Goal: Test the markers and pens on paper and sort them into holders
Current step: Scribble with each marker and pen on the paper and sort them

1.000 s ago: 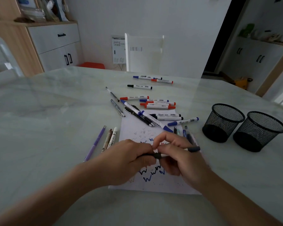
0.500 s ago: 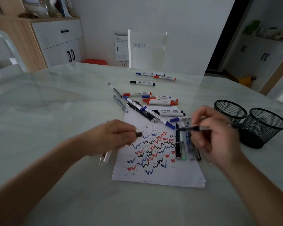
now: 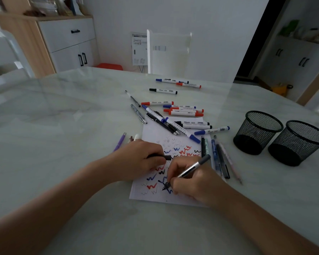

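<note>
While our left hand (image 3: 142, 161) is pinching a black pen cap (image 3: 167, 157), our right hand (image 3: 193, 181) is gripping a slim silver pen (image 3: 190, 169), tip touching the white scribbled paper (image 3: 153, 133).

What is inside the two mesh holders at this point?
No pen shows above the rim of the left holder or the right holder; the inner mesh in view is bare. Their dark bottoms cannot be made out.

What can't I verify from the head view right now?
All in the head view:
- Whether the pen writes: its tip is tiny, and the right hand covers that patch of paper.
- The black cap: mostly wrapped by the left hand.
- Bottoms of the holders: dark behind mesh.
- Labels on the markers: too small.
</note>
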